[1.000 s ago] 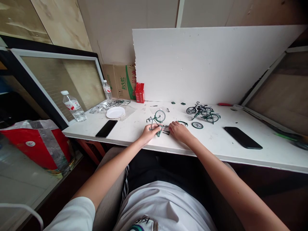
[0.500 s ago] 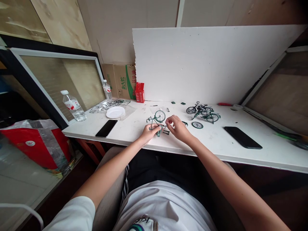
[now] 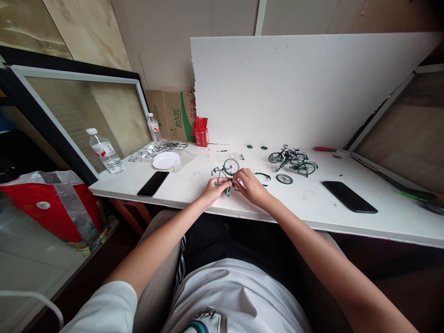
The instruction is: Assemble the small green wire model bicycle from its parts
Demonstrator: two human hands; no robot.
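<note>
A green model bicycle (image 3: 231, 167) with one spoked wheel visible is held just above the near edge of the white table. My left hand (image 3: 212, 192) is closed around its frame, thumb and fingers pinching it. The fingers of my right hand (image 3: 253, 188) are drawn together against the same frame, beside the left fingertips; whatever they pinch is hidden. Just right of my right hand lies a thin curved green part (image 3: 264, 175). Farther right are a loose spoked wheel (image 3: 285, 179), a green model bicycle (image 3: 306, 169) and a black model bicycle (image 3: 275, 158).
Black phones lie left (image 3: 153, 183) and right (image 3: 349, 197) on the table (image 3: 298, 208). To the left stand a white plate (image 3: 166, 160), a water bottle (image 3: 105, 152) and clear packaging (image 3: 149, 151). A red box (image 3: 201, 132) stands behind, against a white board (image 3: 298, 88).
My right hand has moved left and down, bringing its fingertips onto the bicycle frame. The curved green part shows more fully now. My left hand keeps its hold.
</note>
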